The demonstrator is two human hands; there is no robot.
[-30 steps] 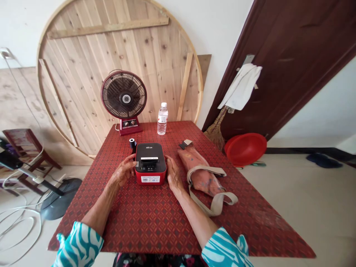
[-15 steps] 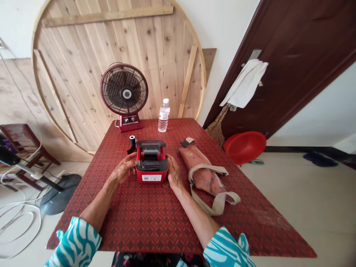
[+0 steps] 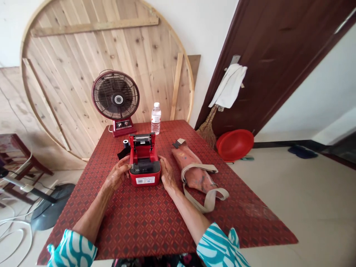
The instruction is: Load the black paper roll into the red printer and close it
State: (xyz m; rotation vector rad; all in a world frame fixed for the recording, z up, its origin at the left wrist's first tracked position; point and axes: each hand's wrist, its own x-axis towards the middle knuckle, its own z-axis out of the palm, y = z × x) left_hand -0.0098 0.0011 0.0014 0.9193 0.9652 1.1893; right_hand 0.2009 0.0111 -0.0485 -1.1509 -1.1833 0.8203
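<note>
On a red table [image 3: 147, 222], a printer [image 3: 144, 168] is sitting, lid [image 3: 142, 138] raised. The left hand [image 3: 118, 173] is touching it at nine o'clock, the right hand [image 3: 167, 174] at three; whether fingers are clamping, I cannot tell. Beyond, a bag [image 3: 194, 178] is lying at three, a bottle [image 3: 156, 119] standing past twelve, a fan [image 3: 116, 98] at eleven.
</note>
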